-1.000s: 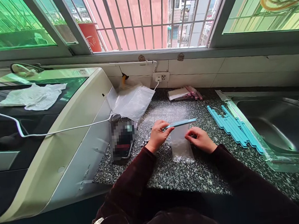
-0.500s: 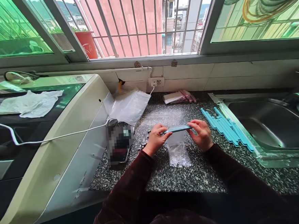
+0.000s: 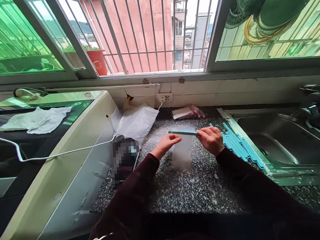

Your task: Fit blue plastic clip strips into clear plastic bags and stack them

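Note:
A slim blue bag clip (image 3: 185,132) is held level above the counter. A small clear plastic bag (image 3: 182,153) hangs down from it, its lower end close to the stone surface. My left hand (image 3: 167,144) is closed at the clip's left end, thumb and fingers pinched together. My right hand (image 3: 212,140) grips the right end between thumb and fingers. Several more blue clips (image 3: 240,143) lie in a loose row to the right, partly hidden by my right hand.
Pink clips with a clear bag (image 3: 188,112) lie at the back. To the left are a crumpled plastic bag (image 3: 138,121), a blurred-out dark device (image 3: 124,161) and a large white machine (image 3: 87,139). A metal sink (image 3: 281,137) borders the right. A white cable (image 3: 69,154) crosses the machine.
The view has tilted up slightly and shifted. The clip's left end has risen, so it now slopes slightly down to the right, and my left fingers have slid below it. The bag still hangs from it.

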Demonstrator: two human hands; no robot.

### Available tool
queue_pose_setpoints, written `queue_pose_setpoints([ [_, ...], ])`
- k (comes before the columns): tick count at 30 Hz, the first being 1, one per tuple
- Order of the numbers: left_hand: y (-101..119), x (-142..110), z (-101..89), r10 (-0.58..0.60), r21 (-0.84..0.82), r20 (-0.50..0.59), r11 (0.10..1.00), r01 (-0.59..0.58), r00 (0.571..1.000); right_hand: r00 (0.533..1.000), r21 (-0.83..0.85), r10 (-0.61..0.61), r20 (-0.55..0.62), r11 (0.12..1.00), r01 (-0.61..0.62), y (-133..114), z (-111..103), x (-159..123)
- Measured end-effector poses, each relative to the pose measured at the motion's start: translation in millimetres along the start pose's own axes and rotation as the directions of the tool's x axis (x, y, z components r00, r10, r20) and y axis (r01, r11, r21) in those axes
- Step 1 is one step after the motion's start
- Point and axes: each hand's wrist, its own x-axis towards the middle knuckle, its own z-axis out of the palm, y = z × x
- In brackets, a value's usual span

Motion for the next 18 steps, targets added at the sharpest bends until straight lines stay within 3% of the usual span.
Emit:
queue_pose_setpoints([
  [2,5,14,0.8,-0.092,0.054,0.037,0.994,0.09,0.995,0.998,-0.024,0.024,0.053,0.999,-0.022,11,8,6],
  [6,6,47,1.8,-0.229,0.284,-0.101,0.926,0.249,0.968,0.981,-0.079,0.09,0.172,0.994,-0.077,32,27,16],
  [11,3,94,-4.5,-0.21,0.385,-0.254,0.874,0.298,0.944,0.91,-0.165,0.252,0.329,0.964,-0.208,49,54,31],
  [18,3,145,-22.5,-0.098,0.538,-0.43,0.771,0.341,0.898,0.792,-0.234,0.441,0.422,0.897,-0.375,60,91,57],
])
